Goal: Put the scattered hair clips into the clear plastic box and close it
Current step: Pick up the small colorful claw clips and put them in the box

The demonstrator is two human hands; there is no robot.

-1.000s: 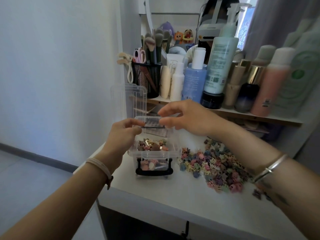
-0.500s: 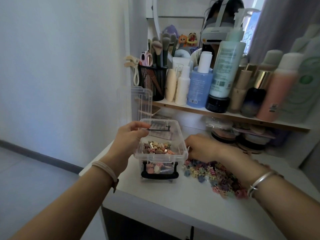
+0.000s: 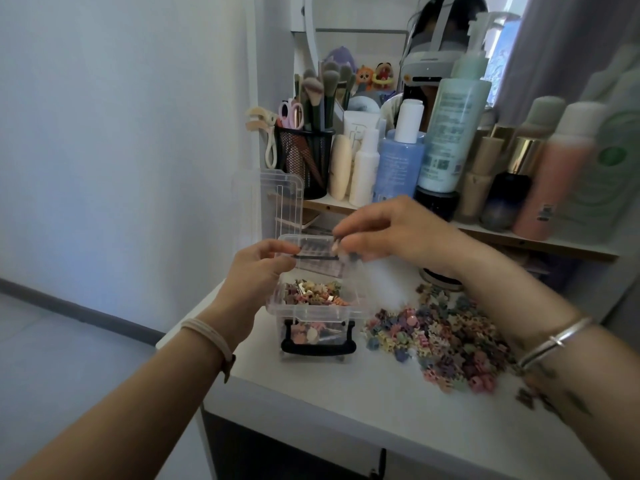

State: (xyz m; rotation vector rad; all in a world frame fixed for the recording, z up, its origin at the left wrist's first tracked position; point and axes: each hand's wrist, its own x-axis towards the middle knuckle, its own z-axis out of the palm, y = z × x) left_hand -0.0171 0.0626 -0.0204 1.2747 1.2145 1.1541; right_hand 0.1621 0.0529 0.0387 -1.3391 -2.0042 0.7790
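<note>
Over the clear plastic box (image 3: 317, 311): both my hands meet above its open top
Left hand (image 3: 256, 275): thumb and forefinger pinched on the left end of a thin dark pin (image 3: 315, 257), pin held level over the box's back edge
Right hand (image 3: 391, 233): fingers curled, tips nipping a small pale clip (image 3: 335, 242) right at the pin's other end; blurred, can't tell if clip and pin touch
Box lid (image 3: 284, 202): open, standing upright at the box's back left
Inside box: mixed coloured clips (image 3: 313, 294) heaped inside, more seen through the front wall
Black handle (image 3: 318, 345): low across the box front
Loose hair clips (image 3: 440, 341): big pile on the white table (image 3: 346, 403) just right of the box, not yet in
Behind box: shelf (image 3: 519, 239) with bottles (image 3: 450, 133) and a black mesh cup (image 3: 304, 161) of brushes
Wrists: pale band (image 3: 207, 336) on my left, silver bangle (image 3: 554, 341) on my right, both nearer me than the box
</note>
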